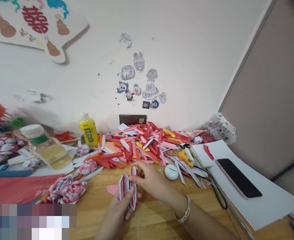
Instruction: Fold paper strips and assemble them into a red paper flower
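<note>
In front of me a stack of folded paper pieces [123,188], red and white, stands on edge between my hands. My left hand [122,205] wraps round its lower part, thumb across the front. With fingertips at the top right of the stack, my right hand [150,181] pinches a folded white-and-red piece; a bracelet [184,210] circles that wrist. Just left of the stack a pink paper piece [112,189] lies on the wooden table [97,213]. Beyond my hands spreads a heap of folded paper strips [142,143] in red, pink, white and yellow.
At left are a yellow drink bottle [88,130], a clear jar of pale liquid [52,153] and paper rosettes [68,189]. To the right lie a white earbud case [171,172], a yellow glue gun [185,157], a phone [239,177] and white paper sheets [264,211].
</note>
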{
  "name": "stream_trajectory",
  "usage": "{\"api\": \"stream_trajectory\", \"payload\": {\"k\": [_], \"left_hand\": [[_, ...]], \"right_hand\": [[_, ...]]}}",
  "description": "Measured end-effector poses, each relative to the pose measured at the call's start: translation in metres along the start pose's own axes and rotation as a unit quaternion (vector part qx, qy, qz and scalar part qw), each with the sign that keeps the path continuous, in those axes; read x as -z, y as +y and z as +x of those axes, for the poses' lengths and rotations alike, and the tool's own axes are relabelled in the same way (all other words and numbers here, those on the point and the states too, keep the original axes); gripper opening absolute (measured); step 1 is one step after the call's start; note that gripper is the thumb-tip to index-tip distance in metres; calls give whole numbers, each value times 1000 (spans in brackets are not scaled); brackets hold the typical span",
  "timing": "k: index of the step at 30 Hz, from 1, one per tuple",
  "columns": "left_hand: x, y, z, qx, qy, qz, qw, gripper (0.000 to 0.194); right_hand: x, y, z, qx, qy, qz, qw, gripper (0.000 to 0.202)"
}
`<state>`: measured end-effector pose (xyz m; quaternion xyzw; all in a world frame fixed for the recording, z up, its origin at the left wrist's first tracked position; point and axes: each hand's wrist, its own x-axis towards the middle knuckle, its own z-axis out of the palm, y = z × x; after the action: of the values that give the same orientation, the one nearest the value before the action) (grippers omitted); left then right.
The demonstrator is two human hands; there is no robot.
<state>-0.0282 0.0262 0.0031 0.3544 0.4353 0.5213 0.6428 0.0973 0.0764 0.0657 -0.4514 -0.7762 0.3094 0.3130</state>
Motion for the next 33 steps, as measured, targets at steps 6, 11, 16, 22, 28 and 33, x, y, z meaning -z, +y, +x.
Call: {"api": "stream_trajectory", "payload": {"k": [6,11,16,22,28,33], "left_hand": [[-2,3,-3,-3,19,-29,999,43],[-2,3,-2,9,21,-42,999,43],[-5,9,-7,14,23,-79,997,39],[-7,17,-12,20,0,-157,987,31],[-5,14,-10,24,0,-186,982,30],[-5,11,-7,25,17,-185,982,34]], "right_hand": [[2,-8,-3,61,14,-179,982,39],[1,-9,-4,94,16,-261,961,39],[2,-8,-4,88,15,-230,969,37],[5,-2,-1,46,-8,-16,999,32],[4,-4,0,38,-17,32,999,35],[4,-10,-4,57,-9,-39,998,40]]}}
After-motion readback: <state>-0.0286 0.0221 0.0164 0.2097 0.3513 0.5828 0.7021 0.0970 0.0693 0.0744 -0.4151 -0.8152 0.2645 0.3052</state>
